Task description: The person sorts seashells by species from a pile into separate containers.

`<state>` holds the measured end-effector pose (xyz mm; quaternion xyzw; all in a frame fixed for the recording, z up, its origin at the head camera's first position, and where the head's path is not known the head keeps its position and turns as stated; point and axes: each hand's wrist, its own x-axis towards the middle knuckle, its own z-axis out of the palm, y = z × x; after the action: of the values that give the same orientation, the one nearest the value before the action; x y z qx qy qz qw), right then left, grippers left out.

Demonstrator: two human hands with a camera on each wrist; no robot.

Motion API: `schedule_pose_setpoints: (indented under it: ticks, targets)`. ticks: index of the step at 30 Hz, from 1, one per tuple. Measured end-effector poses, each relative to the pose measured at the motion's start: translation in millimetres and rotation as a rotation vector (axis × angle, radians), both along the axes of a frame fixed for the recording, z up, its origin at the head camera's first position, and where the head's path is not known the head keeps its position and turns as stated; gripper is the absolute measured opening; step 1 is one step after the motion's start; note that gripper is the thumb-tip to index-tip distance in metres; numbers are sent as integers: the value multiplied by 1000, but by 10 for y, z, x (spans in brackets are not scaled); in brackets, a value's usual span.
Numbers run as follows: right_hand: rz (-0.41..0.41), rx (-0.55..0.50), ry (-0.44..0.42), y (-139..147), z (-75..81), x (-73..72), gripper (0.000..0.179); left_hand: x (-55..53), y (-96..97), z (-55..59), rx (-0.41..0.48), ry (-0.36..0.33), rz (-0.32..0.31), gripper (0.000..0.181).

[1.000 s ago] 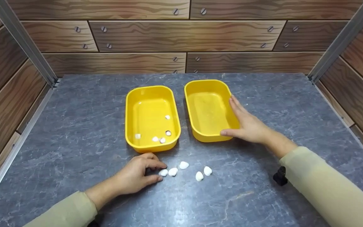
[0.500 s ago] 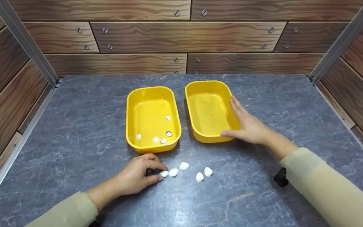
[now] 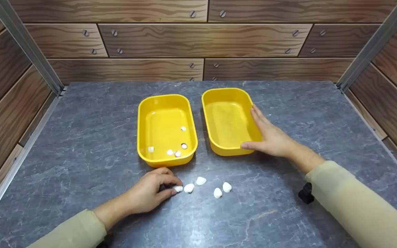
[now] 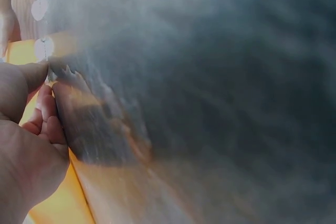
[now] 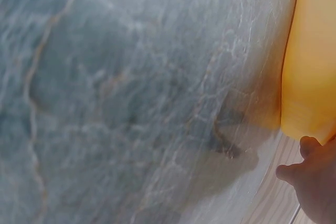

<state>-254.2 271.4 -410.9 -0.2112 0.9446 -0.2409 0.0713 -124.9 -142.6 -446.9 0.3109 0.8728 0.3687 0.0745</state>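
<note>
My left hand (image 3: 146,192) is low over the table in front of the left yellow bin (image 3: 167,162), pinching a small white seashell (image 3: 178,188) between thumb and index finger. In the left wrist view, the thumb and curled fingers (image 4: 48,116) partly hide that shell. Just right of it lie a second white shell (image 3: 189,188) and a third shell (image 3: 201,181). My right hand (image 3: 272,137) rests along the near right corner of the right yellow bin (image 3: 231,151), fingers straight on its side and thumb at the front rim.
Several small white pieces (image 3: 170,152) lie inside the left bin. Two more shells (image 3: 217,193) sit farther right on the grey marbled table (image 3: 91,137). Wood-patterned walls (image 3: 202,39) and metal corner posts (image 3: 370,44) enclose the back and sides.
The left thumb has come up toward the index finger and closed on the shell. The right hand, both bins and the other shells stay where they were.
</note>
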Motion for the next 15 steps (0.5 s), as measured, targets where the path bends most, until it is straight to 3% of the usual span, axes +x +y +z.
schedule_pose_setpoints:
  ticks: [15]
  targets:
    - [-4, 0, -2, 4, -11, -5, 122, -7, 24, 45, -53, 2, -21, 11]
